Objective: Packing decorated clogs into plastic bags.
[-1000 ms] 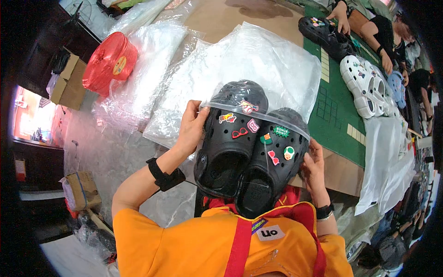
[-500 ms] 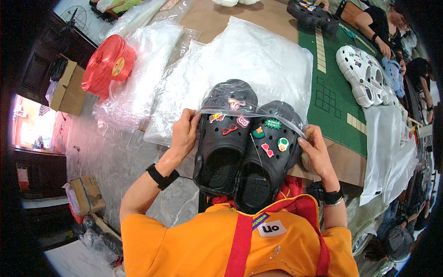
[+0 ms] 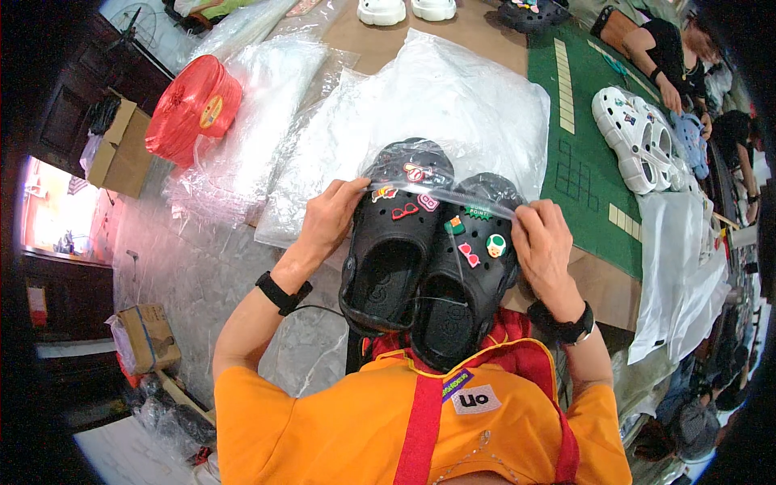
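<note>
A pair of black clogs lies side by side against my front, toes pointing away: the left clog (image 3: 373,230) and the right clog (image 3: 490,283). Colourful charms dot their uppers. The toes are inside a clear plastic bag (image 3: 453,194), whose edge strip crosses both uppers; the heels stick out of it. At the left end of that edge, my left hand (image 3: 330,218) is closed in a pinch beside the left clog. My right hand (image 3: 543,242) grips the other end, beside the right clog. A fine clear thread hangs over the right clog.
Beyond the clogs lies a stack of clear plastic bags (image 3: 461,89). A red roll of plastic twine (image 3: 182,113) stands at left. On the right are a green mat (image 3: 575,105), white clogs (image 3: 626,133) and another person's arm (image 3: 647,61). More white clogs (image 3: 381,11) sit at the back.
My right hand has shifted up and slightly left, with its fingers now curled over the bag's edge. My left hand has also risen a little and moved inward. The clogs have barely moved.
</note>
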Demonstrator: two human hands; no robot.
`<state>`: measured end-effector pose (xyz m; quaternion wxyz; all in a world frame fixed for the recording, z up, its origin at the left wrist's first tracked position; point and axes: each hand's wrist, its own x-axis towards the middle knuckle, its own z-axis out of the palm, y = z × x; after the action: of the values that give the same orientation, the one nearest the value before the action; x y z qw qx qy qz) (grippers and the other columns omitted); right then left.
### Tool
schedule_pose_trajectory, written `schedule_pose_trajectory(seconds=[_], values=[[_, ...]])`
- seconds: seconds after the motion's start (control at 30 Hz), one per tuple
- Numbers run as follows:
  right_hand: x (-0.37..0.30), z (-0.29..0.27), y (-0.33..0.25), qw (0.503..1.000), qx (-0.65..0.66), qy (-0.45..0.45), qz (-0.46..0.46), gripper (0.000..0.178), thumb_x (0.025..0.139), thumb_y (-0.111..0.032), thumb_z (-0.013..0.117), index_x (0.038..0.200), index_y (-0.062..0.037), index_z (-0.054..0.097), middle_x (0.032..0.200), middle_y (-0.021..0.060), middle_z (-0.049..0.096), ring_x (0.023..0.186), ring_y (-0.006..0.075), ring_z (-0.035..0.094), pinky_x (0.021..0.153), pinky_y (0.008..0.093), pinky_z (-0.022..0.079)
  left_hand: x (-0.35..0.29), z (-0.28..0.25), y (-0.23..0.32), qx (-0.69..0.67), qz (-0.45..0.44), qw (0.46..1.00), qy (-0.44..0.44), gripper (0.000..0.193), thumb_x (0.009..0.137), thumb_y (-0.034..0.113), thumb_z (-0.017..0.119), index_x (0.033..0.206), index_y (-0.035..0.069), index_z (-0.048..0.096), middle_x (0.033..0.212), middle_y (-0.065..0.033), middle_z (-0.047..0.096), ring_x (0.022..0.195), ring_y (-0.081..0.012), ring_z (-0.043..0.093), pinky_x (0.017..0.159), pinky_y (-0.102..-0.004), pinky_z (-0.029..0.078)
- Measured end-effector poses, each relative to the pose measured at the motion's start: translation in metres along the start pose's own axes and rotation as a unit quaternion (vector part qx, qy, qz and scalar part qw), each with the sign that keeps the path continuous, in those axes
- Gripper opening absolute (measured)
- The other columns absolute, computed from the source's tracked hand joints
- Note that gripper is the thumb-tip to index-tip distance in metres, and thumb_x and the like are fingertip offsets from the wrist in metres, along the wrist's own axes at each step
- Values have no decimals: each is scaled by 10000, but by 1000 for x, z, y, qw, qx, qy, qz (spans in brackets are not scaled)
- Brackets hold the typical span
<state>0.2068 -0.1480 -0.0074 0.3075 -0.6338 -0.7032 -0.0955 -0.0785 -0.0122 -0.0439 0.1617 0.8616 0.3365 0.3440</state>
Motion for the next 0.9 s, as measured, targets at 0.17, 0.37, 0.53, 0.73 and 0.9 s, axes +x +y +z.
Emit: schedule_pose_trajectory(seconds=[0.17, 0.37, 0.53, 0.73, 0.9], values=[[-7, 5, -1, 994, 56, 53, -78, 223, 624, -36, 670, 817, -78, 568, 852, 58, 519, 775, 253, 497, 653, 360, 402, -8, 3, 4, -28, -72, 997, 13, 161, 817, 56, 563, 978, 44, 562, 830, -148, 590, 716, -311, 598, 600, -359, 475], [-13, 2, 5, 989, 103, 3, -102, 248, 631, -45, 684, 857, -77, 586, 851, 61, 524, 799, 269, 500, 686, 368, 407, -22, 2, -6, -96, -190, 977, -4, 163, 812, 27, 517, 972, 6, 534, 807, -151, 584, 664, -234, 581, 610, -314, 449], [-19, -6, 5, 983, 168, -68, 3, 244, 679, 17, 616, 908, -64, 595, 965, 98, 511, 886, 276, 494, 743, 372, 414, -17, 14, -10, -143, -200, 967, 62, 176, 792, -10, 497, 967, -6, 516, 777, -143, 600, 663, -203, 571, 614, -311, 446], [-49, 1, 15, 882, 335, -85, 320, 350, 755, -28, 454, 1087, -95, 543, 1304, 154, 337, 1199, 248, 355, 988, 360, 289, -18, 9, -16, -47, -237, 969, -51, 181, 749, 30, 545, 917, -18, 498, 712, -185, 567, 654, -257, 563, 620, -344, 437], [-57, 17, 28, 689, 603, 18, 401, 390, 787, -23, 429, 1175, 18, 433, 1195, 100, 454, 1070, 178, 464, 934, 282, 349, -14, 5, -8, -75, -274, 957, -60, 165, 722, 35, 557, 852, -20, 471, 654, -179, 519, 612, -252, 529, 590, -345, 414]])
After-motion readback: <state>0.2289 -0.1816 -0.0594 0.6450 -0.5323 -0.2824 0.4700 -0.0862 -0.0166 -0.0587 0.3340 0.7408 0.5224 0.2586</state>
